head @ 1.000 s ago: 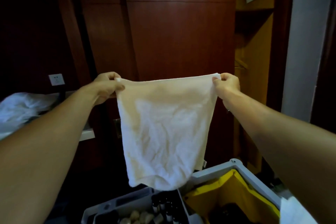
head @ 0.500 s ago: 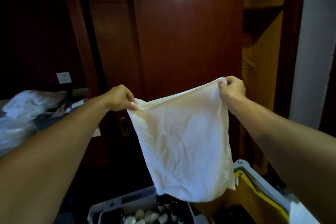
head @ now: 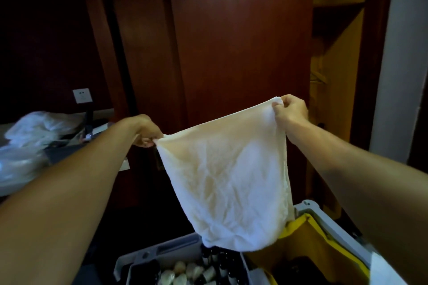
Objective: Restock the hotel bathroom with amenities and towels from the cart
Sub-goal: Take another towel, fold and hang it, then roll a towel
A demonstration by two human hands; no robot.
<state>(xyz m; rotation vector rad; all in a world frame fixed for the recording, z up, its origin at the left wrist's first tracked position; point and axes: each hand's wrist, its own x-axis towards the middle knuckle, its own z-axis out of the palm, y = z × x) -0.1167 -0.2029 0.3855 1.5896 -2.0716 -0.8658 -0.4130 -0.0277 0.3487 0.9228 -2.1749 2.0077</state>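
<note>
While both hands pinch towel (head: 229, 183) | cart (head: 324, 220) cropped, contents dim

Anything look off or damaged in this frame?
Yes: the white towel, held up by the left hand and right hand, is badly creased and shows yellowish patches, though the warm lighting may cause those.

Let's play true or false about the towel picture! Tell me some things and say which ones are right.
1. Both hands hold the white towel by its top corners. True: left hand, right hand.
2. The towel is blue. False: it is white.
3. The right hand is higher than the left hand. True.
4. The towel lies folded on the floor. False: it hangs in the air above the cart.
5. A yellow bag sits in the cart. True.
</note>
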